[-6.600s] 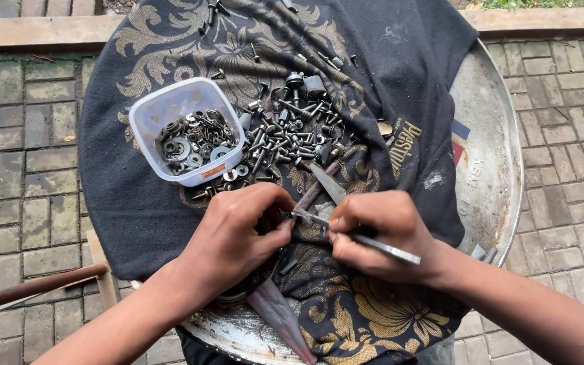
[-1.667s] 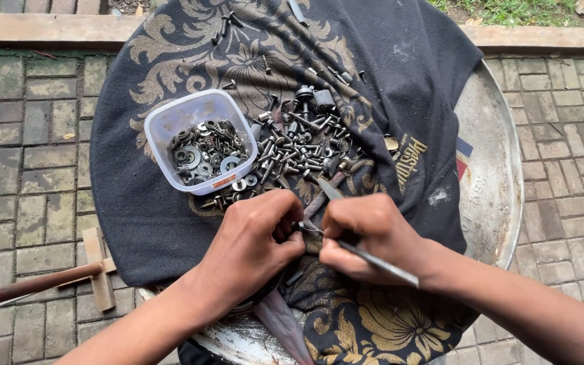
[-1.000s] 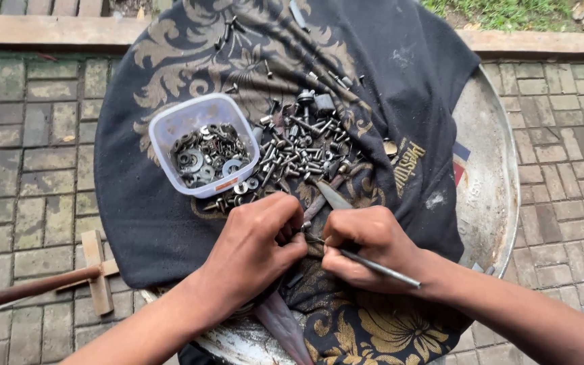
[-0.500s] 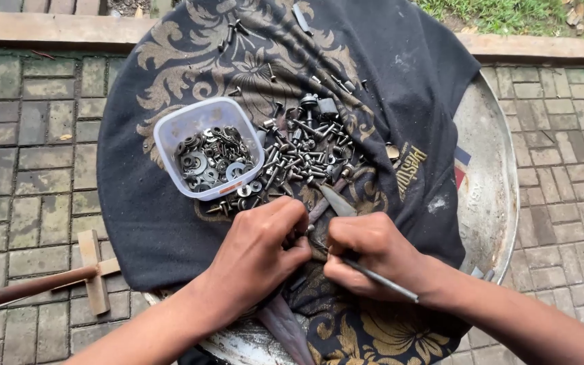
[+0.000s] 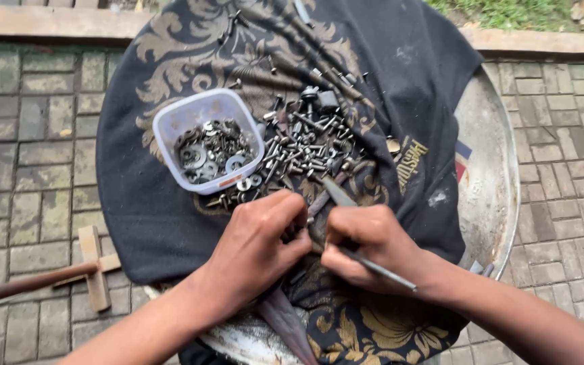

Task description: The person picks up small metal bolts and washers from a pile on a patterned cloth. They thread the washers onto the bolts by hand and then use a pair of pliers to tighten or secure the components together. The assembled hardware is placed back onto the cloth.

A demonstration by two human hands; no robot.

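Below me, my left hand (image 5: 258,247) and my right hand (image 5: 366,247) meet over a dark cloth with gold floral print (image 5: 157,203), which is draped over a large round metal tray (image 5: 491,182) on grey paving bricks (image 5: 21,155). My right hand is curled shut around a thin grey metal rod (image 5: 380,269). Its long axis runs diagonally: one end passes out over my right wrist toward the lower right, and the other end goes up-left into my fist, where it is hidden. My left hand's fingers are pressed together against the cloth beside the right hand; I cannot tell what they pinch. Just beyond both hands lies a loose pile of dark screws and bolts (image 5: 305,145). Left of it stands a clear plastic tub of metal washers (image 5: 207,149). A wooden-handled hammer (image 5: 69,274) lies on the bricks at left.
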